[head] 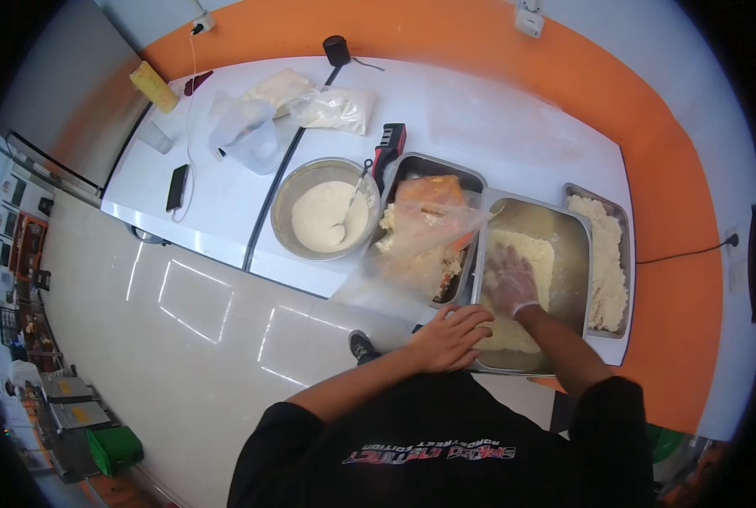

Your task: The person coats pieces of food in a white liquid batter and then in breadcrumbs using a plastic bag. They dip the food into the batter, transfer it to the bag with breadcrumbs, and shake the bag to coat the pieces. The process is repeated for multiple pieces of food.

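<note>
In front of me stands a deep rectangular metal pan (571, 286) holding a pale, crumbly layer (537, 247) spread over part of its floor. My right hand (511, 276), in a clear plastic glove, lies flat on that layer with its fingers spread. Bare, my left hand (457, 336) grips the pan's near left edge, fingers bent over the rim and thumb hidden. Just left is a second metal pan (438, 164) with an orange block (429, 190) and whitish crumbly food, partly covered by a clear plastic bag (410, 254).
A steel bowl (283, 219) of creamy white mixture holds a ladle (352, 203). Nearby is a black-and-red knife sharpener (389, 146). A shallow tray of pale crumbs (600, 267) stands at right. Farther left are a plastic jug (257, 146), bagged powder (333, 109) and a charging phone (177, 187).
</note>
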